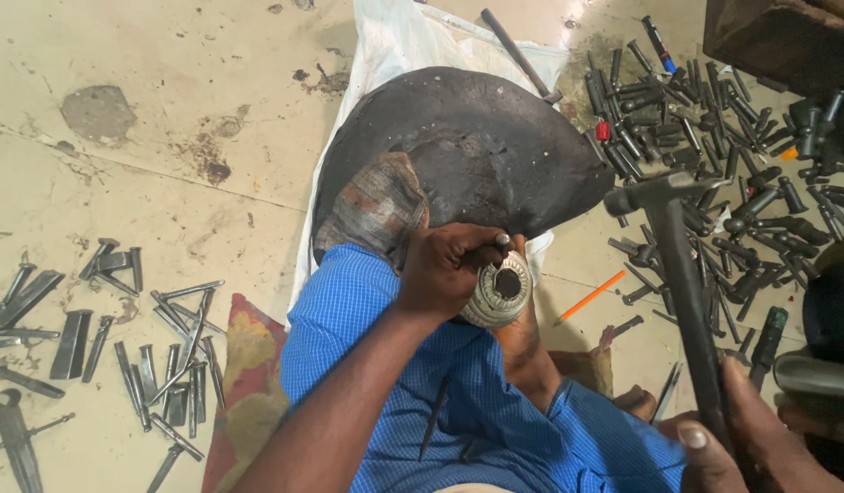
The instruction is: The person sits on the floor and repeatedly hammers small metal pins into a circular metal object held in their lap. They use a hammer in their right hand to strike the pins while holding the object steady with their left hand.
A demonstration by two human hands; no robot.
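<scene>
Fingers of the left hand (445, 265) curl tightly around a short metal punch (495, 248), whose bright tip pokes out just above a round, ring-shaped metal piece (501, 290) with a dark hollow centre and patterned rim. That ring sits against the person's foot (524, 342), at the near edge of a big dark domed block (468, 151), beside a worn, striped patch (378, 203) on the block's left flank. The right hand (746, 438) grips the lower end of a hammer (682, 274), its long dark handle rising up and its steel head level, well apart from the punch and to its right. Blue checked cloth (477, 402) covers the person's lap below both hands, and a thin dark tool (434, 418) lies on it. A white sack (413, 41) lies under the block on the stained floor (148, 91). To the right, a dense heap of dark punches (705, 119) spreads across the floor, with an orange pencil (591, 296) near it. To the left, flat chisels (166, 365) lie scattered, beside a patterned mat (248, 383).
</scene>
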